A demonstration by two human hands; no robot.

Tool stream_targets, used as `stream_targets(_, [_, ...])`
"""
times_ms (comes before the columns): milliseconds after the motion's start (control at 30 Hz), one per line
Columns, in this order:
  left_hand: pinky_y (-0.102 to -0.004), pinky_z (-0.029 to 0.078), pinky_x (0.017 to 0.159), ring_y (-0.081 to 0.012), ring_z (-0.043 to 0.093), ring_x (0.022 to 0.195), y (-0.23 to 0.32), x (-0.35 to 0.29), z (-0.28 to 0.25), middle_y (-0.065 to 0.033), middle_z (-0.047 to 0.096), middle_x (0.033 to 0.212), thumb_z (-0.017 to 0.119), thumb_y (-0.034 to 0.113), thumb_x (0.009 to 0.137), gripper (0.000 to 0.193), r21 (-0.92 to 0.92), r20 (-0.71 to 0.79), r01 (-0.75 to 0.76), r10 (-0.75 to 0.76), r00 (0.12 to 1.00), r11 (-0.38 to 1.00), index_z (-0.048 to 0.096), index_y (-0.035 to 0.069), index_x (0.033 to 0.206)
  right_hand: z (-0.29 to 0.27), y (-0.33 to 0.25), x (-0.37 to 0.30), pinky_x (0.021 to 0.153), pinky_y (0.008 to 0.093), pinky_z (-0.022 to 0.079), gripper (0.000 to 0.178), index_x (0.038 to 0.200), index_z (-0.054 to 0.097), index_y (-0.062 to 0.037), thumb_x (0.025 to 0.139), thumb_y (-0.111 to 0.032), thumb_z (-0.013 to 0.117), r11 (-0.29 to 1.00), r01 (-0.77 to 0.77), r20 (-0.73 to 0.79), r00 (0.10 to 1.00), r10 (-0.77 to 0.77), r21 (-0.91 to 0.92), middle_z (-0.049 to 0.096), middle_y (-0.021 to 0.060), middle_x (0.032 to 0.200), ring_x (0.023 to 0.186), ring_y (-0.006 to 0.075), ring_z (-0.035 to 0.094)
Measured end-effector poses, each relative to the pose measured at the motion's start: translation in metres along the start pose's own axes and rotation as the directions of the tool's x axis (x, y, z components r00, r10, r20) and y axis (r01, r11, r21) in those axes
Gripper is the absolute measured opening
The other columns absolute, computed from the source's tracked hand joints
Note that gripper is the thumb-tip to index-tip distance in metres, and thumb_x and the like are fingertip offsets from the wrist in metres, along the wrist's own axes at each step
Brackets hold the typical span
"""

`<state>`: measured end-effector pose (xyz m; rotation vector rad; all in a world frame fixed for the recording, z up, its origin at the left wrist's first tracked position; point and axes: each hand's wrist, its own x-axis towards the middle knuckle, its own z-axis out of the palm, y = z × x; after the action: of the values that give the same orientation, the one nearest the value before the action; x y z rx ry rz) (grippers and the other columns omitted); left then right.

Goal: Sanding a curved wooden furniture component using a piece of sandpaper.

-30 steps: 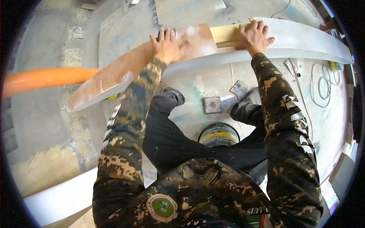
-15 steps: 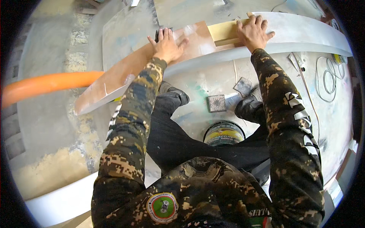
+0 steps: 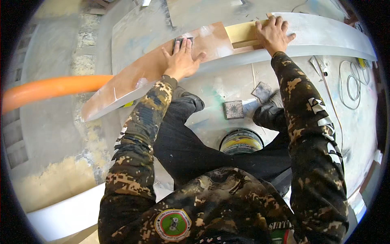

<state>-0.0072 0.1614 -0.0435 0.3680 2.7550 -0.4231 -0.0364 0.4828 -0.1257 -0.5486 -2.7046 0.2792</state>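
Since the curved panel (image 3: pixel 140 73) spans nine to two o'clock, the right hand (image 3: pixel 273 35), loosely spread, seemingly braces it near one, while the left hand (image 3: pixel 181 61), also spread, flattens a dark pad (image 3: pixel 175 42) against it near twelve.

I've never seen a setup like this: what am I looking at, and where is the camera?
No machine here: a person works bare-handed. The view is from the left one of two head-worn fisheye cameras looking down, so straight edges bend.

The left hand lies flattened over a small dark pad on a long, curved, brown, yellow and white piece. The right hand rests farther right on that piece; whether it has a grip is unclear.

On the pale floor are a bucket and a speckled square block.
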Motion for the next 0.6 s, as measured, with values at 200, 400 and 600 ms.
stream_targets(200, [-0.0754, 0.003, 0.114, -0.0369, 0.015, 0.152, -0.019, 0.033, -0.011, -0.0062, 0.017, 0.167, 0.019, 0.072, 0.097, 0.088, -0.175, 0.007, 0.127, -0.128, 0.992, 0.976, 0.02, 0.01, 0.159, -0.003, -0.015, 0.002, 0.109, 0.0762, 0.016, 0.069, 0.142, 0.05, -0.0147, 0.09, -0.059, 0.047, 1.0, 0.017, 0.038, 0.999, -0.018, 0.023, 0.042, 0.0151, 0.152, 0.144, 0.0364, 0.032])
stream_targets(400, [-0.0777, -0.002, 0.111, -0.0358, 0.015, 0.153, -0.004, 0.006, 0.011, -0.006, 0.021, 0.166, 0.021, 0.075, 0.096, 0.092, -0.023, -0.102, 0.02, -0.022, 0.995, 1.0, 0.023, 0.007, 0.158, 0.0, 0.0, 0.002, 0.109, 0.0763, 0.016, 0.071, 0.141, 0.051, -0.0126, 0.089, -0.06, 0.046, 1.0, 0.004, 0.006, 1.0, -0.003, -0.017, 0.042, 0.0153, 0.151, 0.143, 0.0362, 0.033])
stream_targets(600, [-0.0768, -0.002, 0.113, -0.0359, 0.015, 0.152, -0.018, 0.036, -0.001, -0.0034, 0.02, 0.166, 0.022, 0.072, 0.097, 0.089, -0.148, -0.047, 0.146, -0.154, 0.987, 0.978, 0.022, 0.009, 0.159, 0.002, -0.012, 0.001, 0.109, 0.0767, 0.015, 0.072, 0.141, 0.05, -0.0125, 0.089, -0.062, 0.047, 0.999, 0.025, 0.028, 0.999, -0.026, 0.022, 0.042, 0.0142, 0.152, 0.145, 0.0357, 0.03])
